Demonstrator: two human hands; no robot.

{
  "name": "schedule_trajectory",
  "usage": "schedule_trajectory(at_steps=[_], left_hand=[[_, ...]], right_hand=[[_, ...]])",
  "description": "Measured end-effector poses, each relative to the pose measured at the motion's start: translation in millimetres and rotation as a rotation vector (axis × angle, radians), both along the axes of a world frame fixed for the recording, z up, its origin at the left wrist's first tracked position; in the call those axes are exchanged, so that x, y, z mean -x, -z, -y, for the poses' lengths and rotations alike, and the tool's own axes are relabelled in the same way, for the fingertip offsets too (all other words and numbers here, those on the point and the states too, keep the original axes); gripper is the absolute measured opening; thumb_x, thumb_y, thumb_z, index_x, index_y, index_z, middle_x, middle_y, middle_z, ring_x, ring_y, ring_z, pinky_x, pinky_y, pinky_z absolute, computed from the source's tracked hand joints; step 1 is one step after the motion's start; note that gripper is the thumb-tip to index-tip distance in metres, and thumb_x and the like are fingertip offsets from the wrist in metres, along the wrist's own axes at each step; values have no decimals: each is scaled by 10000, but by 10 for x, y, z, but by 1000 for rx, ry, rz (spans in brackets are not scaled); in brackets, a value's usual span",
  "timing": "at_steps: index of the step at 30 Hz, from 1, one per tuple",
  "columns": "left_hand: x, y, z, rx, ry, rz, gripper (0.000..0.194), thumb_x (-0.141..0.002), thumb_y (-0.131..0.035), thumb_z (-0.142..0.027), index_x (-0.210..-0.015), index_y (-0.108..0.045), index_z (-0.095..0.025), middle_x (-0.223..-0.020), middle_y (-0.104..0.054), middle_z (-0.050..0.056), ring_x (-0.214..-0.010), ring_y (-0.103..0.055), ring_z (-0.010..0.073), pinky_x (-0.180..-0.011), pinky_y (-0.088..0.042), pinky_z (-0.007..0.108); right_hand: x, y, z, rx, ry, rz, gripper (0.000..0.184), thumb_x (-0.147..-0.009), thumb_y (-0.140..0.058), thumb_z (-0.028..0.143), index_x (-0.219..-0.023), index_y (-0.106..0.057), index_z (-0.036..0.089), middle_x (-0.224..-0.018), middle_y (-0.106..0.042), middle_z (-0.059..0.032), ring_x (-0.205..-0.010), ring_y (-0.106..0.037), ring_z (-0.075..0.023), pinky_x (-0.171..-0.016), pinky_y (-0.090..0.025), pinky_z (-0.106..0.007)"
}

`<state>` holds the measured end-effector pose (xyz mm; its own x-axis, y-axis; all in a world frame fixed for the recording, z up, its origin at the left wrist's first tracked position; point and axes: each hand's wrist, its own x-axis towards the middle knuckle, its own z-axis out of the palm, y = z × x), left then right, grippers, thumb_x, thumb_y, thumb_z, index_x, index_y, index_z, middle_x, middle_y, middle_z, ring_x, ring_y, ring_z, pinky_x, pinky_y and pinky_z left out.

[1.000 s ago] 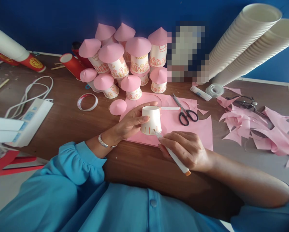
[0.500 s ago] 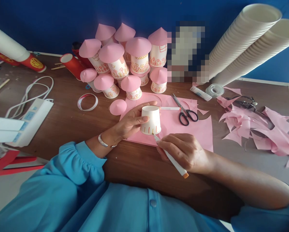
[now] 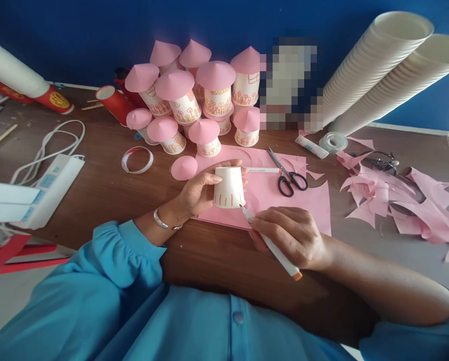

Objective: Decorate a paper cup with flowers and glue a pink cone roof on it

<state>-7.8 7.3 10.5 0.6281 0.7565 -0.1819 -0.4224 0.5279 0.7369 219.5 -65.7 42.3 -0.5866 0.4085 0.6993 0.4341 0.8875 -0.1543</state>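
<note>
A white paper cup (image 3: 228, 183), held upside down with its rim toward me, has short orange and red strokes along the rim. My left hand (image 3: 200, 190) is closed around its left side, thumb on the wall and fingers behind. In my right hand (image 3: 292, 235) is a white marker (image 3: 279, 253) with an orange end, pinched near the tip. That tip meets the cup's rim at the lower right. Under and beyond the cup lies pink paper (image 3: 295, 210), bearing scissors (image 3: 290, 175) with black handles and another white marker (image 3: 264, 170).
Several decorated cups with pink cone roofs (image 3: 215, 75) stand at the back. A loose pink cone (image 3: 184, 168) and a tape ring (image 3: 137, 160) lie left. Tall cup stacks (image 3: 375, 65), clear tape (image 3: 334, 143) and pink scraps (image 3: 382, 190) are right; a power strip (image 3: 51, 188) is far left.
The cup has shifted slightly left and turned in my left hand, showing its strokes further left. My right hand and the marker have moved a little to the right.
</note>
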Motion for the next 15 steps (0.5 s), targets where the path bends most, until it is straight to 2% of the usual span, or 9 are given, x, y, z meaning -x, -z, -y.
schedule_trajectory(at_steps=[4,6,11,15], left_hand=[[-15,21,10,-51,-26,-32,594,-807,-669,-340,-1371,-609,-163,-1297,-703,149,-1131,-682,314,-820,-558,361],[-21,25,11,-51,-26,-46,572,-817,-669,-326,-1363,-612,-164,-1299,-702,146,-1105,-689,300,-776,-551,337],[-13,40,3,8,-40,-2,550,-812,-682,-327,-1336,-614,-174,-1296,-694,132,-1082,-695,285,-867,-558,382],[-13,83,9,-31,-88,-51,649,-767,-817,-385,-1351,-580,-230,-1303,-664,97,-1025,-696,229,-830,-572,342]], right_hand=[[15,-7,-3,-5,-14,-2,125,-916,-658,69,-1010,-600,127,-693,-640,16,-587,-629,-120,-500,-550,-259],[16,-9,-1,-1,-21,-4,133,-908,-670,68,-1011,-600,114,-700,-643,7,-590,-631,-126,-498,-549,-266],[16,-5,7,4,-42,-4,106,-912,-664,79,-997,-605,100,-715,-653,-12,-603,-648,-140,-498,-553,-275],[18,-3,8,0,-48,-9,90,-917,-655,68,-989,-606,93,-713,-663,-21,-602,-645,-138,-497,-552,-273]])
